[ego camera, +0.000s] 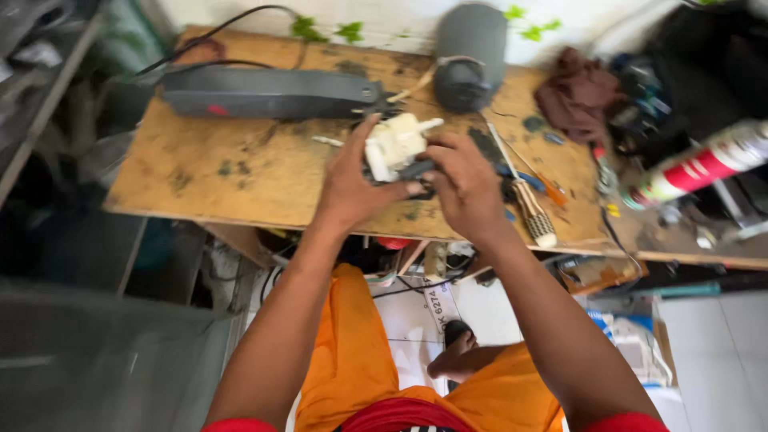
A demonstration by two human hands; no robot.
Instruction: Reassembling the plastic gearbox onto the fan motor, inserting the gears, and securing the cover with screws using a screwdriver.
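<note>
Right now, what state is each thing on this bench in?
White part: held up off the bench in both hands.
Left hand: gripping the part.
Right hand: gripping its dark side.
Long grey housing: lying flat.
Grey round casing: on its side.
Spray can: lying down.
Brush: lying flat.

The worktop (240,172) is bare wood, rough, stained and matt. A cream plastic part (394,144) looks smooth; the long dark housing (268,94) along the far edge is matt plastic, the maroon rag (578,92) at the far right corner soft cloth.
</note>
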